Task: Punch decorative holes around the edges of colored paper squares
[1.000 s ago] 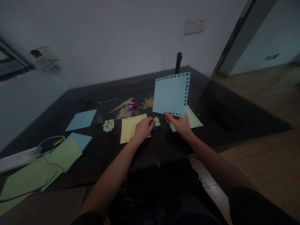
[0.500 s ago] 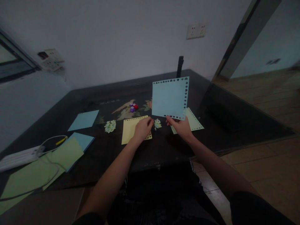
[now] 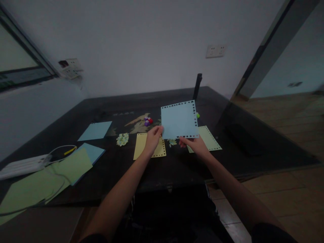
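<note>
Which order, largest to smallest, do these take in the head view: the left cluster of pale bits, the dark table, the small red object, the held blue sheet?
1. Dark table
2. Held blue sheet
3. Left cluster of pale bits
4. Small red object

Green object (image 3: 197, 115) partly hidden behind held blue sheet (image 3: 179, 119), window (image 3: 17, 47) cut off
</note>
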Tool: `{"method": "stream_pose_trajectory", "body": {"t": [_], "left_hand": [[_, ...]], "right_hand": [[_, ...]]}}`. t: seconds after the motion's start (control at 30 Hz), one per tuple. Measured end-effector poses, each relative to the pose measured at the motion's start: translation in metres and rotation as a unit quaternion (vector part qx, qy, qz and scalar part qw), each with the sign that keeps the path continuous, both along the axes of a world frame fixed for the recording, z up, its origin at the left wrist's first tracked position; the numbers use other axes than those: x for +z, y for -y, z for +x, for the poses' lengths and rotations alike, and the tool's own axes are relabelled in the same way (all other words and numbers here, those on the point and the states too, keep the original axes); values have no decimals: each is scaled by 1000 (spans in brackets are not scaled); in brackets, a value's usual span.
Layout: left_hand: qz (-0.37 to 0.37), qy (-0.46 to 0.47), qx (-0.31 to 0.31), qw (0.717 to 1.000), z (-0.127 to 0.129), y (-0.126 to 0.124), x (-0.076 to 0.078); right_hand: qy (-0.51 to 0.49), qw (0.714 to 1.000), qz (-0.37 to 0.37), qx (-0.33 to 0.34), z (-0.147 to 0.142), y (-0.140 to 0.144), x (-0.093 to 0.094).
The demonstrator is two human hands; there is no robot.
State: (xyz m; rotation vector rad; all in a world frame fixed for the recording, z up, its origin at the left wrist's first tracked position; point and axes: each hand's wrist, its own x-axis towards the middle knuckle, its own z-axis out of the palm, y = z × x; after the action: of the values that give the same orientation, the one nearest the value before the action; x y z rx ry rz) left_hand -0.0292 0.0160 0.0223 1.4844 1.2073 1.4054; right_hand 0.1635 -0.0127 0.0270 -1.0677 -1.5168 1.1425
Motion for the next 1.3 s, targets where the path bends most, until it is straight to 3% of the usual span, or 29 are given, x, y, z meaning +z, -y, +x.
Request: {"method": "stream_pose_trajectory", "body": {"t": [0.17,0.37,0.53,0.87,0.97,1.1,1.3], "left_hand": [[-1,11,11,1000,-3,-2,-2],[20,-30,19,999,-5,-3,-3],[32,-88,28,995,-2,0,-4],[64,-91,-22,994,46,12,25],[56,-172,-63,981,65,9,20],[13,-264,-87,960,85,5,3],[-44,-348,-99,931,95,8,-6]], "right_hand": [[10,1000,-21,9,3,-4,-5],[-70,990,11,-123,16,-14,-6],[-41,983,55,-170,31,-21,-4],[43,965,95,-239,79,-14,17],[89,960,85,-251,98,-11,11],[186,943,70,-266,120,-4,-6],[277,926,60,-248,134,5,-32]]}}
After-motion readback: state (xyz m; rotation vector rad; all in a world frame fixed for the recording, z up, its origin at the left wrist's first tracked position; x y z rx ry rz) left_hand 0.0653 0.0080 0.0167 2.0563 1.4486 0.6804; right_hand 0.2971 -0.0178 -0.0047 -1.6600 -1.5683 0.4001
